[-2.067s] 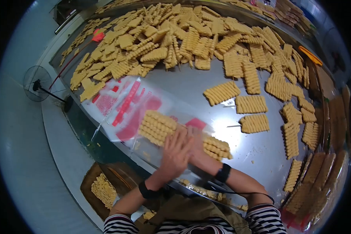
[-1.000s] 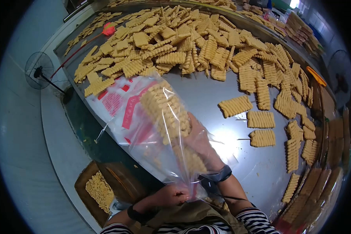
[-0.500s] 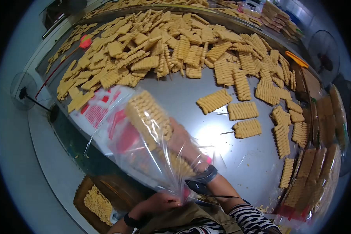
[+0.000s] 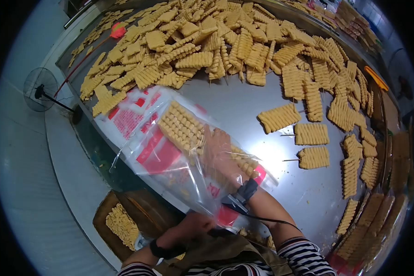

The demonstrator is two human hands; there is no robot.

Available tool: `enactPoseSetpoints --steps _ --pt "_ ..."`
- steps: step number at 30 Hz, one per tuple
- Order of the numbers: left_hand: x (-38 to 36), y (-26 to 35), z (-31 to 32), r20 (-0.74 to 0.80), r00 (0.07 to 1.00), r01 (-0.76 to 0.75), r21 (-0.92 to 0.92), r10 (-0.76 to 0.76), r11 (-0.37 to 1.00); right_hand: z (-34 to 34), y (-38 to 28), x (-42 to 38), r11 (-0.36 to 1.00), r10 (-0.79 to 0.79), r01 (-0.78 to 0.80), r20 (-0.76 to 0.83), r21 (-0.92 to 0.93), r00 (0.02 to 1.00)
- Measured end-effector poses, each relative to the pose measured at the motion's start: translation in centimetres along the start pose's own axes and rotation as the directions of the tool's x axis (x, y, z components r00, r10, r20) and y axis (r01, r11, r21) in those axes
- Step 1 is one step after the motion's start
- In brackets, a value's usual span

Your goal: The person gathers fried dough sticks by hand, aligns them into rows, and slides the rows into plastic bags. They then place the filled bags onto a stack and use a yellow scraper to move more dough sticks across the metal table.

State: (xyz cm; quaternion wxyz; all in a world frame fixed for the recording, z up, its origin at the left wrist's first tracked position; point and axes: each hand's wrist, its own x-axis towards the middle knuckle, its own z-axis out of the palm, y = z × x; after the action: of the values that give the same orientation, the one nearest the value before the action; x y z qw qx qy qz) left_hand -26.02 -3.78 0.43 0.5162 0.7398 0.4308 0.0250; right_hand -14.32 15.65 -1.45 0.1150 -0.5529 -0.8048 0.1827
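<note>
A clear plastic bag (image 4: 191,181) with red print beneath it lies slanted over the near left part of the metal table. Inside it is a stack of ribbed tan skewered pieces (image 4: 181,126), with more ribbed pieces (image 4: 244,162) on the other side of my right hand. My right hand (image 4: 221,154) reaches into the bag, its fingers closed against the stack; the film partly blurs the grip. My left hand (image 4: 198,224) is closed at the bag's near edge, pinching the film. A dark band with a cabled device (image 4: 241,195) sits on my right wrist.
A large heap of ribbed pieces (image 4: 188,50) covers the table's far side. Three skewered pieces, one of them here (image 4: 312,134), lie right of the bag. Filled packs (image 4: 368,225) stand at the right edge. A box of crumbs (image 4: 122,225) is below left; a fan (image 4: 40,89) stands left.
The bag with its stack has come down flatter onto the printed plastic, and my right hand has moved with it. My left hand stays at the bag's edge. The camera view has shifted.
</note>
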Motion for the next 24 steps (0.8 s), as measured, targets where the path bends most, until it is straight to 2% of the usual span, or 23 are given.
enactPoseSetpoints --steps 1,3,4,5,6,8,9,11,14,16,17,19,20,22,24 --pt "0.1 1.2 -1.9 0.173 0.983 -0.088 0.155 0.06 0.984 0.2 0.1 0.3 0.999 -0.006 0.007 0.031 -0.043 1.0" --pt "-0.2 5.5 -8.3 0.243 0.97 -0.013 -0.002 0.013 1.0 0.7 0.4 0.5 0.996 0.01 -0.004 0.064 -0.085 0.998" --pt "-0.2 5.1 -10.1 -0.112 0.988 -0.1 0.057 0.106 0.993 1.0 0.5 0.5 0.997 -0.015 0.017 0.029 -0.07 0.999" --pt "1.4 4.4 -12.0 -0.368 0.928 -0.045 0.05 0.06 0.998 1.1 0.5 0.4 0.998 -0.038 0.037 -0.009 -0.058 0.999" --pt "3.3 3.7 -14.0 -0.566 0.823 0.093 0.206 0.041 0.974 1.2 0.5 0.2 0.998 -0.018 0.017 -0.014 -0.062 1.0" --pt "8.3 0.3 -16.2 -0.682 0.66 0.097 0.492 0.315 0.865 1.1 0.3 -0.1 0.998 -0.068 0.066 -0.152 -0.017 0.986" --pt "10.0 -2.1 -16.1 -0.663 0.671 0.07 0.501 0.331 0.862 1.6 0.3 0.2 1.0 -0.024 0.024 -0.074 -0.006 0.997" --pt "12.5 -6.0 -16.3 -0.529 0.811 0.235 0.685 0.249 0.689 0.8 -0.1 0.1 1.0 0.002 -0.003 -0.06 -0.021 0.998" --pt "12.7 -6.6 -16.1 -0.542 0.792 0.233 0.694 0.282 0.681 0.5 0.1 0.0 1.0 0.022 -0.022 -0.024 -0.017 0.999" --pt "12.6 -6.8 -16.2 -0.521 0.804 0.219 0.708 0.287 0.672 -0.7 0.4 -0.1 0.996 -0.065 0.064 0.01 0.054 0.998" --pt "12.7 -7.0 -16.3 -0.529 0.8 0.219 0.697 0.283 0.682 -1.3 0.8 -0.4 0.998 -0.043 0.043 -0.001 0.054 0.999" --pt "12.8 -6.6 -16.2 -0.536 0.801 0.226 0.683 0.267 0.694 -2.1 1.9 -1.5 0.954 -0.2 0.195 0.0 0.23 0.98" --pt "12.8 -6.5 -16.1 -0.519 0.808 0.204 0.69 0.278 0.694 -1.5 2.4 -2.5 0.958 -0.177 0.173 -0.004 0.227 0.984" --pt "12.7 -6.5 -16.2 -0.527 0.814 0.234 0.682 0.245 0.693 -0.2 3.4 -4.5 0.922 -0.365 0.374 -0.096 0.095 0.926" --pt "12.7 -6.6 -16.5 -0.506 0.826 0.208 0.683 0.248 0.701 -0.7 4.7 -6.2 0.923 -0.342 0.351 -0.082 0.155 0.936"
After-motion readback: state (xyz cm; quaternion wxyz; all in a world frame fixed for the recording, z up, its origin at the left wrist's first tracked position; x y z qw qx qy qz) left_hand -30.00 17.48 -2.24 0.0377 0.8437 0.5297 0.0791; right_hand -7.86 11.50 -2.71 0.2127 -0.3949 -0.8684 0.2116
